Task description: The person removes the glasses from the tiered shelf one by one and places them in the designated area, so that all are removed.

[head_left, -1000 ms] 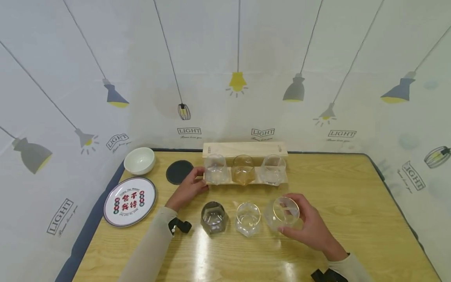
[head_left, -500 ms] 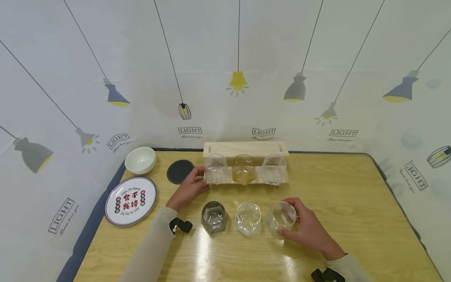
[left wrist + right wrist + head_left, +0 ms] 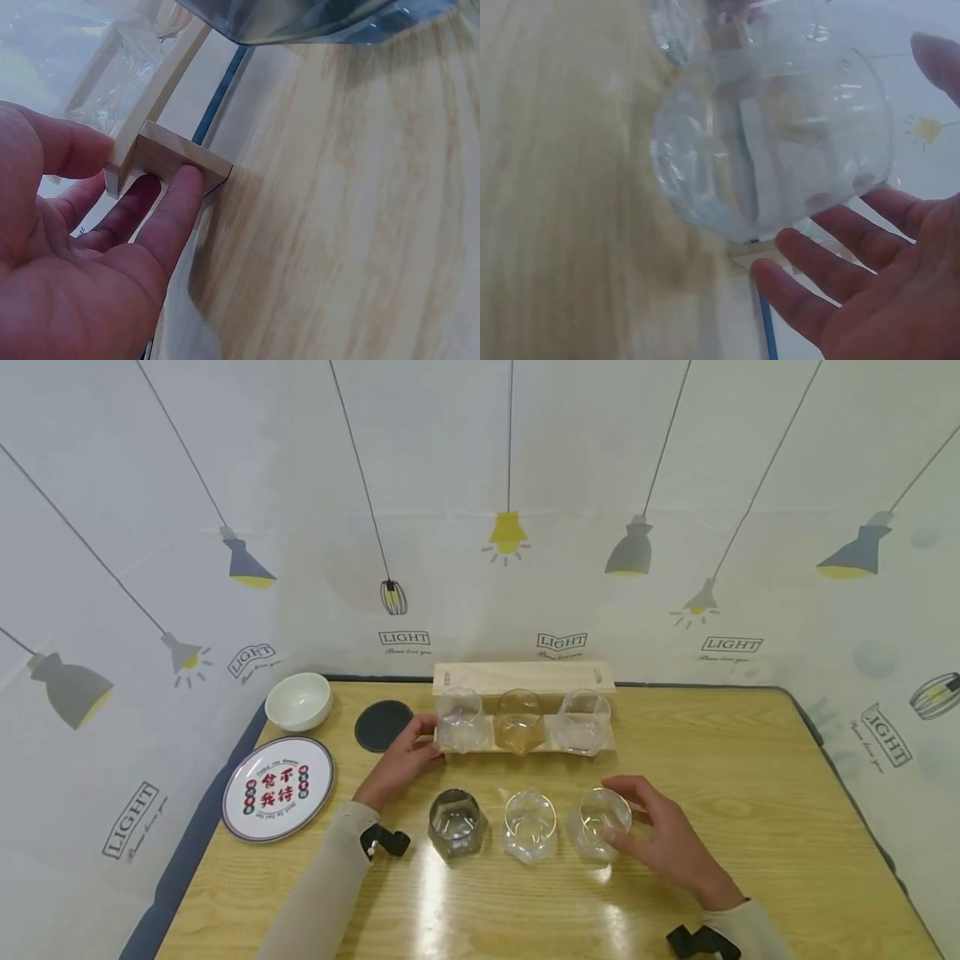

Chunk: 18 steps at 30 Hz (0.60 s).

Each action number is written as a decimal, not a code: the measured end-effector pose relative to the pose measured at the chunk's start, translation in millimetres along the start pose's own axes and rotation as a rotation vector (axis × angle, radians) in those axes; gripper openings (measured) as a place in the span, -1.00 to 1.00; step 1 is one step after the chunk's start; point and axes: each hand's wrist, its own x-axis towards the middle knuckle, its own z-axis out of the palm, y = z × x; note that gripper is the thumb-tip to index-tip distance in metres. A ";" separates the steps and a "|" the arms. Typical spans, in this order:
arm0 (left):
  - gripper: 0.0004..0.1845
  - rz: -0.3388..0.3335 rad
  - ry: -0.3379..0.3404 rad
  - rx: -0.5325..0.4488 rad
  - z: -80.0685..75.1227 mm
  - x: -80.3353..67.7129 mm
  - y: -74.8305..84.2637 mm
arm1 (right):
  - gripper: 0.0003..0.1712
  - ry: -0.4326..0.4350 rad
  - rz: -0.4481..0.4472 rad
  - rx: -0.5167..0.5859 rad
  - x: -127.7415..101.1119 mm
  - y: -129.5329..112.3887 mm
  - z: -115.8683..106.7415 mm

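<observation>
Here the right hand (image 3: 660, 839) is resting open-fingered against the clear faceted glass tumbler (image 3: 598, 825), standing rightmost of three on the wooden bench (image 3: 750, 793). Smooth, fragile and likely slippery, it is best held round its sides. The left hand (image 3: 401, 760) is pinching the pale wooden rack (image 3: 450, 678).

You wear a pale beige long-sleeved top; its snug left sleeve (image 3: 318, 893) and right sleeve (image 3: 750, 931) reach the wrists. A small black strapped camera mount (image 3: 384, 841) sits at your left wrist, and another black mount (image 3: 693, 942) at your right. Your left hand (image 3: 401, 760) and right hand (image 3: 663, 843) are bare.
</observation>
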 end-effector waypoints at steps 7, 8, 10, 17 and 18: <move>-0.55 0.005 -0.004 0.018 0.6 0.8 -4.2 | -0.51 0.140 -0.044 0.024 14.0 -2.8 -19.5; -0.55 0.006 -0.004 0.016 0.8 0.7 -4.2 | -0.51 0.156 -0.037 0.026 17.7 -3.8 -22.0; -0.55 0.009 0.002 0.014 1.4 -0.2 -3.6 | -0.49 0.178 -0.019 0.023 26.6 -5.7 -27.0; -0.54 0.025 0.015 0.030 2.5 -2.4 -1.8 | -0.27 0.209 0.048 -0.013 63.1 -6.9 -37.7; -0.55 0.025 0.015 0.030 2.5 -2.5 -2.2 | -0.24 0.202 0.053 -0.012 67.7 -6.7 -38.0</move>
